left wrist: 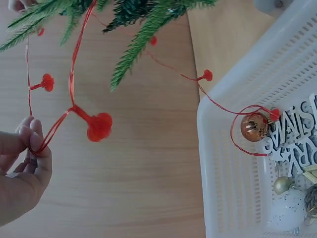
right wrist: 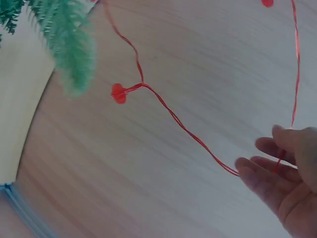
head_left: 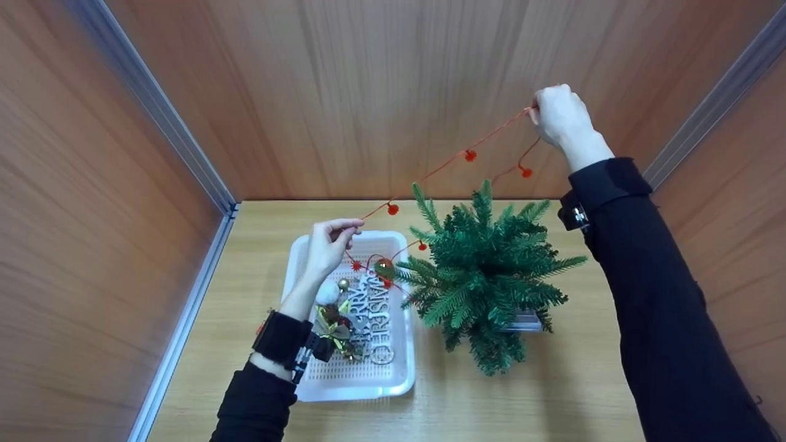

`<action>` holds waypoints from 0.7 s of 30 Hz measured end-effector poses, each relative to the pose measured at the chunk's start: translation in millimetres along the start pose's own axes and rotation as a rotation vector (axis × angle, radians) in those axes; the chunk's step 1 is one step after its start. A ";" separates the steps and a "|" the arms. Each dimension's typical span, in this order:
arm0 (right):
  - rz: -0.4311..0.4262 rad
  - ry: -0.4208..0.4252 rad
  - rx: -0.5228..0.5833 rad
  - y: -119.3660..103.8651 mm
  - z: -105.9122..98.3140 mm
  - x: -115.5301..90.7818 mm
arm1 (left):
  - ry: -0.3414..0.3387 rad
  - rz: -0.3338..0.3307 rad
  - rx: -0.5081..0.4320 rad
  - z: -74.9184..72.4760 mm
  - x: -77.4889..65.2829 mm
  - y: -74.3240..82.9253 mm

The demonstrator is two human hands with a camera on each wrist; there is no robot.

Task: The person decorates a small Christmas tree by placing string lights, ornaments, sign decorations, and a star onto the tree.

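Observation:
A thin red wire garland (head_left: pixel 470 155) with small red ornaments runs slantwise between both hands in the head view. My left hand (head_left: pixel 327 247) pinches it between thumb and fingertips above the far end of the white basket (head_left: pixel 402 383). Higher up, at the back right, my right hand (head_left: pixel 562 116) holds another stretch of it. In the right wrist view the wire passes between the thumb and fingers of the right hand (right wrist: pixel 292 173). The green artificial tree (head_left: pixel 485 276) stands below the raised garland, and a loose length droops behind it. More wire trails from the left hand over the basket.
Inside the basket lie silver "Merry Christmas" letters (head_left: pixel 377 319), a shiny copper-coloured ball (left wrist: pixel 254 127), a white ball (head_left: pixel 327 292) and a gold bow (head_left: pixel 334 331). Wooden panels (head_left: pixel 368 92) with metal corner strips (head_left: pixel 178 123) enclose the table at the back and sides.

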State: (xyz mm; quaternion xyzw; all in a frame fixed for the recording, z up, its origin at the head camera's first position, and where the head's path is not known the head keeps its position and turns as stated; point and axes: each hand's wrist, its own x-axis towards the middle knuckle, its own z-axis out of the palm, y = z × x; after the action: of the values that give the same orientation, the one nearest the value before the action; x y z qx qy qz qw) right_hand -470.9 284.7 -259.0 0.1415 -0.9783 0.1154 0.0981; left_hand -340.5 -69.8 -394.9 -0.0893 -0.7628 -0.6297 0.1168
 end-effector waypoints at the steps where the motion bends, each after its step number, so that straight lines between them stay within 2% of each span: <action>1: 0.008 -0.014 0.013 3.0 1.8 -1.1 | 0.006 -0.005 0.043 3.3 0.6 -0.5; 3: 0.017 -0.083 0.009 8.6 3.9 -2.7 | 0.004 -0.019 0.143 9.9 2.3 -0.7; 6: 0.037 -0.241 -0.030 18.5 5.1 -5.5 | -0.037 -0.030 0.261 19.1 7.1 -2.7; 8: 0.038 -0.330 -0.071 27.0 5.3 -9.4 | -0.078 -0.037 0.302 24.6 11.6 -4.4; 10: 0.025 -0.365 -0.105 37.4 5.8 -14.4 | -0.130 -0.047 0.314 30.5 16.9 -7.7; 14: 0.026 -0.340 -0.138 59.6 7.7 -25.2 | -0.225 -0.082 0.310 45.1 27.8 -11.8; 18: 0.126 -0.272 -0.107 80.7 7.2 -34.8 | -0.309 -0.100 0.289 63.4 37.7 -12.2; 21: 0.202 -0.216 -0.080 96.1 5.1 -42.9 | -0.358 -0.140 0.260 77.9 44.2 -15.2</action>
State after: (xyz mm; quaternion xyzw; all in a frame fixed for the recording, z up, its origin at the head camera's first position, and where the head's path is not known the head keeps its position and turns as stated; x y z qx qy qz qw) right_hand -460.1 384.0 -292.6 0.0501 -0.9962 0.0696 -0.0143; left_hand -392.2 3.2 -410.4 -0.1308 -0.8504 -0.5067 -0.0538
